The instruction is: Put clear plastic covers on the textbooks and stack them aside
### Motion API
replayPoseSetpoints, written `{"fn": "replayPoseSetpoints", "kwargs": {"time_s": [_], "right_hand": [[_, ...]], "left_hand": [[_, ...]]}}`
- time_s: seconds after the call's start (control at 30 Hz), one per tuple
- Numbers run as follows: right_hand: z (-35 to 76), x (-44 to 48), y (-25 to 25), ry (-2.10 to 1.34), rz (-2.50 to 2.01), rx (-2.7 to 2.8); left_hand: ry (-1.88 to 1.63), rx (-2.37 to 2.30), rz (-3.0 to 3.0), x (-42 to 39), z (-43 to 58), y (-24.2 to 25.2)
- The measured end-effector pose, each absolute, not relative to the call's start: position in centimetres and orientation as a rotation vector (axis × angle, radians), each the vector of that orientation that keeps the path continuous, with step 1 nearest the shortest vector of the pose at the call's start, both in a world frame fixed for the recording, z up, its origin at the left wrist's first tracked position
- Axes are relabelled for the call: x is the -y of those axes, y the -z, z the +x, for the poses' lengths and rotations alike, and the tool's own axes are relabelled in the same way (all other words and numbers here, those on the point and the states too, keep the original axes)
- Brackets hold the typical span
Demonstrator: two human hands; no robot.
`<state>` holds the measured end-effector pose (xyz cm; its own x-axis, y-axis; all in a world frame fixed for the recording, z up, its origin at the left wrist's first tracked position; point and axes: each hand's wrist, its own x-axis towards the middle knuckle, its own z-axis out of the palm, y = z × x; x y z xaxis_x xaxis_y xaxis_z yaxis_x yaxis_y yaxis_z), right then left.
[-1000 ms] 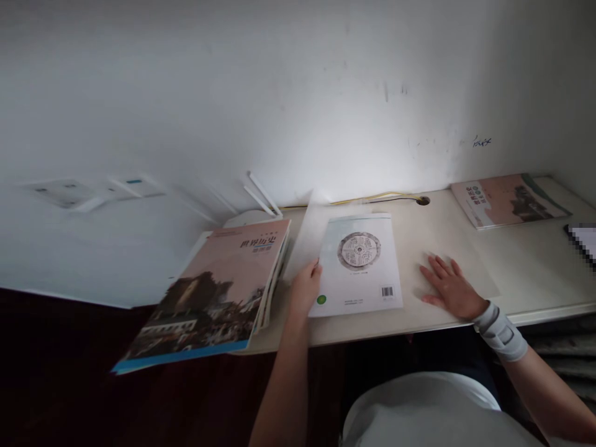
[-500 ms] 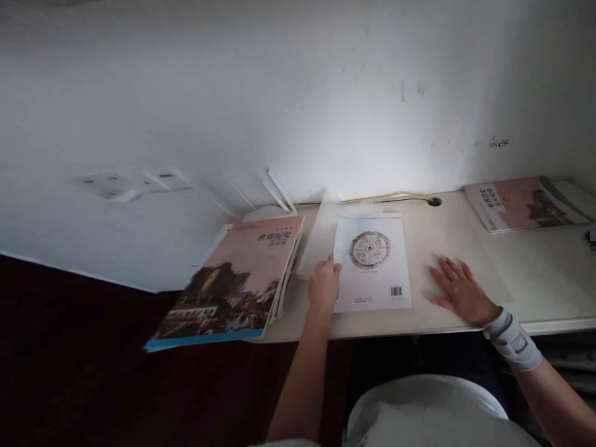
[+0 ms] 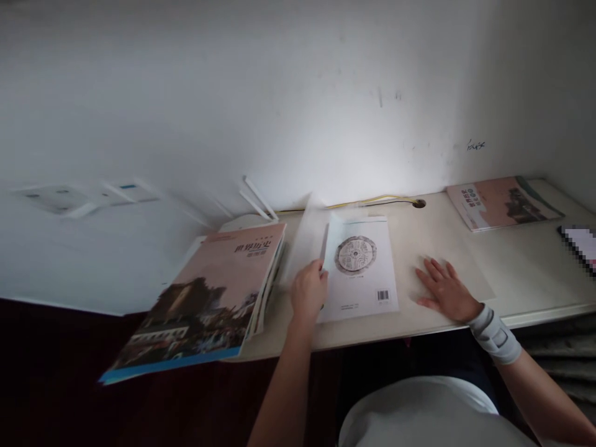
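A thin book [image 3: 356, 288] lies with its white back cover up, showing a round seal-like print and a barcode. My left hand [image 3: 308, 290] is closed at its left edge; the fingertips are partly hidden. Beside that hand a translucent plastic sheet [image 3: 297, 239] stands raised and looks blurred. More of the clear sheet seems to spread under the book and to the right. There my right hand [image 3: 444, 292], with a grey wrist brace [image 3: 495, 334], lies flat with fingers spread and holds nothing.
A stack of history books [image 3: 200, 298] overhangs the left front of the desk [image 3: 521, 267]. Behind it is a white router [image 3: 244, 220] with antennas. Yellow and black cables run along the wall to a hole [image 3: 419, 203]. Another pink book [image 3: 505, 202] and a pixelated phone-like object [image 3: 580, 245] are at right.
The view has turned to the right, so everything appears further left. The book's left side looks slightly raised at my left hand. My right hand keeps its flat pose on the desk.
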<state>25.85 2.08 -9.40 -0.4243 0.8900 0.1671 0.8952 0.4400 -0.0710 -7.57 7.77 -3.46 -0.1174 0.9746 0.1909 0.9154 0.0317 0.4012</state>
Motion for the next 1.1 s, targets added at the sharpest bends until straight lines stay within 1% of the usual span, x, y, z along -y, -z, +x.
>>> {"fn": "replayPoseSetpoints", "kwargs": {"time_s": [0.1, 0.2, 0.27, 0.37, 0.5, 0.6, 0.77, 0.93, 1.1], "right_hand": [[25.7, -2.0, 9.2, -0.026, -1.552, 2.44], [25.9, -2.1, 8.7, -0.117, -1.488, 2.192], [26.5, -2.3, 8.4, -0.183, -1.467, 1.989], [28.0, -2.5, 8.3, -0.169, -1.601, 1.873], [29.4, -2.1, 8.9, -0.012, -1.936, 2.025], [29.4, -1.6, 9.3, 0.082, -2.037, 2.135], [28.9, -1.5, 9.3, 0.195, -2.041, 2.163], [29.0, -1.7, 9.3, 0.139, -2.011, 2.125], [29.1, -1.7, 9.8, 0.108, -1.931, 2.074]], "left_hand": [[-0.997, -1.707, 1.594, -8.8, -6.6, 0.0], [-1.131, -1.249, 1.444, -10.4, -2.9, -3.5], [-1.07, -1.072, 1.556, -11.3, 1.1, -4.3], [-0.752, -0.943, 1.96, -11.2, 7.3, -2.6], [-0.224, -0.998, 2.654, -8.7, 11.6, 2.0], [-0.057, -1.051, 2.88, -7.1, 11.7, 4.3], [-0.004, -1.084, 2.963, -6.5, 10.8, 6.0], [-0.045, -1.116, 2.979, -6.8, 10.4, 6.7], [-0.016, -1.287, 2.862, -7.3, 10.3, 6.7]]}}
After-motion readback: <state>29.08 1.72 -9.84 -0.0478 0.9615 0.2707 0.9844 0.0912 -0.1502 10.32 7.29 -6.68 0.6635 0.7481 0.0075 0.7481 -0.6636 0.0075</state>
